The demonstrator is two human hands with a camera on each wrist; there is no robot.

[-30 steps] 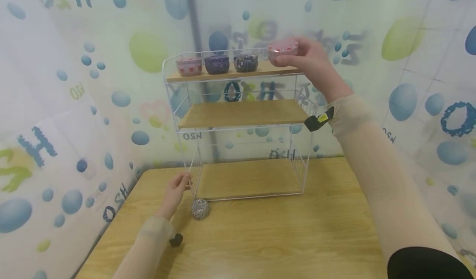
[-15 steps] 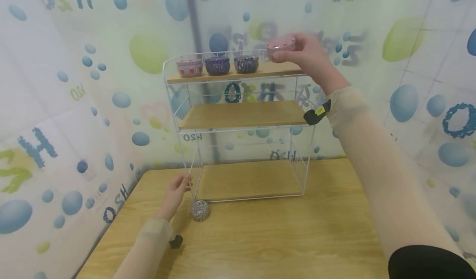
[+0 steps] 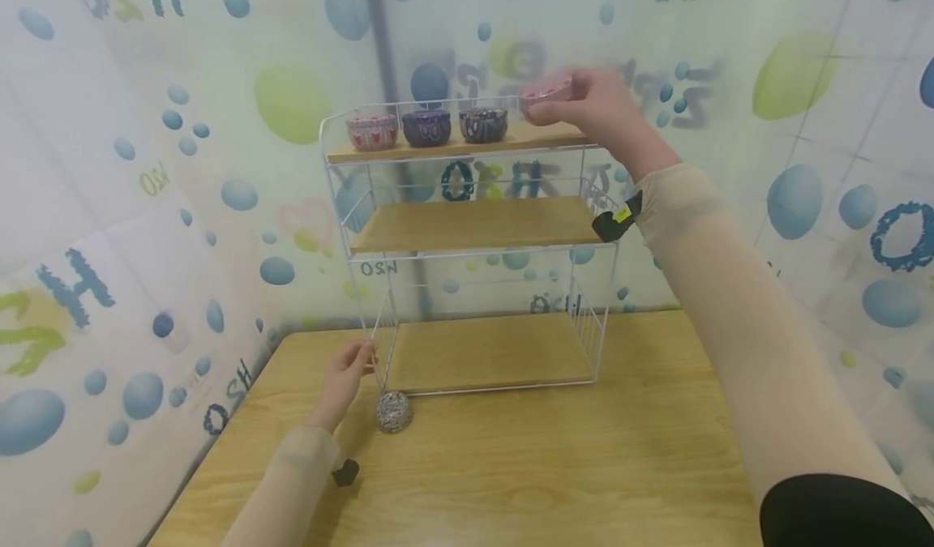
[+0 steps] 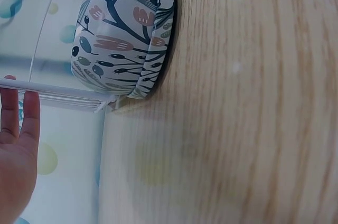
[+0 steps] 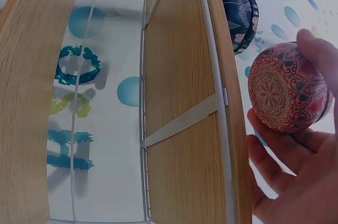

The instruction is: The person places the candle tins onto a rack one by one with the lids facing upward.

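Observation:
In the head view my right hand (image 3: 601, 109) holds a small round pink-and-red patterned tin (image 3: 546, 95) over the right part of the rack's top board. The right wrist view shows this tin (image 5: 288, 89) tilted, its patterned base facing the camera, thumb and fingers round its sides. My left hand (image 3: 344, 381) grips the left side of a white wire rack (image 3: 477, 224) with wooden boards, low down; fingers (image 4: 31, 115) lie at the wire in the left wrist view. Beside that corner, on the table, sits a floral-patterned tin (image 4: 124, 36).
Three tins stand in a row on the top board: a pink one (image 3: 372, 132), a purple one (image 3: 426, 130) and a dark patterned one (image 3: 484, 126). The rack stands on a wooden table (image 3: 554, 466) before a patterned curtain (image 3: 292, 207).
My right hand has shifted a little to the left with the pink-and-red tin, which now leans more. The left hand stays at the rack, and the other tins have not moved.

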